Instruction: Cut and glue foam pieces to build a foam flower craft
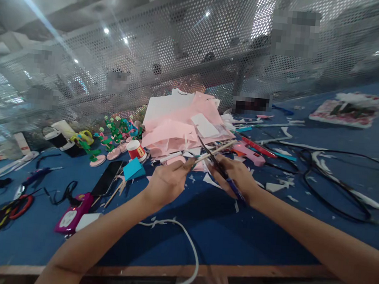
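Observation:
My left hand (168, 182) is closed in a pinch on the near end of a thin pale stick (217, 150) that slants up to the right. My right hand (236, 175) is wrapped round the handles of dark scissors (210, 155), whose blades point up-left and cross the stick. Both hands hover over the blue table (202, 222), just in front of a heap of pink and white foam sheets (180, 126). White scraps lie scattered under the hands.
Left of the hands lie a blue foam block (133, 169), a red-and-white cup (136, 150), a black phone (107, 177), small green and pink foam flowers (113, 135) and a pink device (72, 213). A pink glue gun (250, 153) and black cables (335, 181) lie right. A white cable (187, 243) crosses the wooden front edge.

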A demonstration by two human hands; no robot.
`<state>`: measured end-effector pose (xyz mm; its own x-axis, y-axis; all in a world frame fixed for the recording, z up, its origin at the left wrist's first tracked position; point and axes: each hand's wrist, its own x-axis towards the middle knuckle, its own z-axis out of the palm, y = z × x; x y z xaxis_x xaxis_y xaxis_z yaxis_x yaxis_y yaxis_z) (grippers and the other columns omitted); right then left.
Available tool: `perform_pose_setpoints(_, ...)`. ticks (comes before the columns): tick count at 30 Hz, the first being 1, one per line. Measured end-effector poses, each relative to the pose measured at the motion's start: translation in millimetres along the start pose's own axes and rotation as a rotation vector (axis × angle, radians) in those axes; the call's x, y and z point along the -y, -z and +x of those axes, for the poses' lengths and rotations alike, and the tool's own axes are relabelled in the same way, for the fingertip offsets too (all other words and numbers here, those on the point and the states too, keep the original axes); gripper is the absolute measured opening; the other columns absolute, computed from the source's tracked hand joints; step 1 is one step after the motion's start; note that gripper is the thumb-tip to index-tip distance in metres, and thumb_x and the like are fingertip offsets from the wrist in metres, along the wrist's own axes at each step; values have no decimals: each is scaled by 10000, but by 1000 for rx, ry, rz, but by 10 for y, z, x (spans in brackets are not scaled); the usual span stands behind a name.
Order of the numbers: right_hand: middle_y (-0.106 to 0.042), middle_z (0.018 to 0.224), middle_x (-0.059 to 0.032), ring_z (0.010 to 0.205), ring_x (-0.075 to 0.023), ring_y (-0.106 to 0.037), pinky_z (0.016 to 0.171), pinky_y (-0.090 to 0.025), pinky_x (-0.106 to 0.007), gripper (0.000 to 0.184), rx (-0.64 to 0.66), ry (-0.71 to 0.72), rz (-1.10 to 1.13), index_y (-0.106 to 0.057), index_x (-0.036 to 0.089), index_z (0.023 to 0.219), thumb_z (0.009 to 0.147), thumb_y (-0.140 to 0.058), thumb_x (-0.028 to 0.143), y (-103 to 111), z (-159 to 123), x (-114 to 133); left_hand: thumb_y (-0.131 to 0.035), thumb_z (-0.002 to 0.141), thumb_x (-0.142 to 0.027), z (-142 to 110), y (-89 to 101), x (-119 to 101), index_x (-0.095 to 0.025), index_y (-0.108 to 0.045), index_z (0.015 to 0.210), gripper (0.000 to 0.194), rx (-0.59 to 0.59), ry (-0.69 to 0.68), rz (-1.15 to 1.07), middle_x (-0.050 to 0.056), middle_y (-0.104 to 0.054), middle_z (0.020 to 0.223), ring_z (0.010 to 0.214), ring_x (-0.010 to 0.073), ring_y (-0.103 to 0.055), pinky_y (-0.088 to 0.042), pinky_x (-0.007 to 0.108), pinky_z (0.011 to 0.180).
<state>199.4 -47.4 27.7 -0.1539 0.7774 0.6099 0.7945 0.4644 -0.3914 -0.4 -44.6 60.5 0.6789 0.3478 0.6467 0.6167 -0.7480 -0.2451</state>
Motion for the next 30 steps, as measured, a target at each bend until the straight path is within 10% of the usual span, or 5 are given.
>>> perform_pose_setpoints(30,-629,598,-82,581,-223,-621,555,-381,-285,303,65,-111,-124,-465,217,659,857,-371,426,37,12,66,-347,869,-113,54,65,180,-128,-536,1219,398,97,-32,142,41,-599,681,619,128,-563,-482,217,536)
